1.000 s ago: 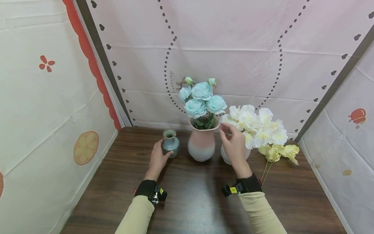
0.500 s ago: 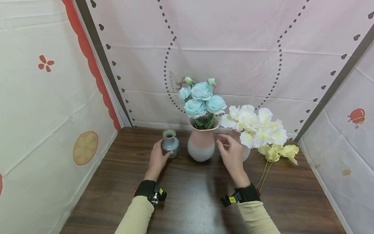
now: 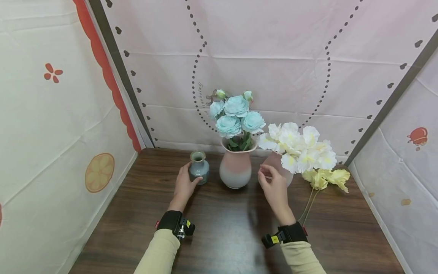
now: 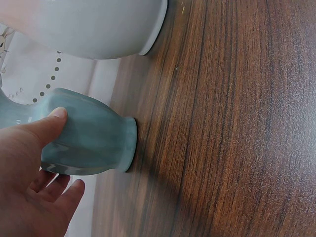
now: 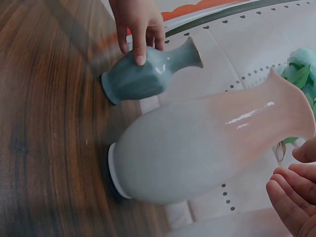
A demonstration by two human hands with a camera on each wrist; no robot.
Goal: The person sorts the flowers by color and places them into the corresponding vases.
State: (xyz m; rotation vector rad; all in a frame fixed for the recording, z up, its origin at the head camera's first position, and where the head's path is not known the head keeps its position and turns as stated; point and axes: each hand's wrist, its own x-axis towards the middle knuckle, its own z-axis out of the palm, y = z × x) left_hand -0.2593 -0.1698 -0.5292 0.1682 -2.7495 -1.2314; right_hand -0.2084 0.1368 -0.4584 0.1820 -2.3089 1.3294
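My left hand (image 3: 184,187) grips a small blue-green vase (image 4: 86,133) that stands upright on the table. In the left wrist view the thumb presses its near side and the other fingers reach round behind. To the right of it stands a pink-and-white vase (image 3: 235,173) with light blue flowers (image 3: 236,114). My right hand (image 3: 276,190) holds nothing; its fingers are loosely bent in front of a second pinkish vase (image 3: 285,177), partly hidden by the hand and by white flowers (image 3: 301,148). Whether the fingers touch that vase I cannot tell.
Yellow flowers (image 3: 325,178) with thin stems lie on the wooden table (image 3: 219,236) at the right. A patterned cloth backdrop (image 3: 260,76) rises behind the table, with more cloth on the left (image 3: 58,125) and right sides.
My right hand has come down from beside the pink-and-white vase's rim, then shifted slightly right. My left hand has stayed at the small vase.
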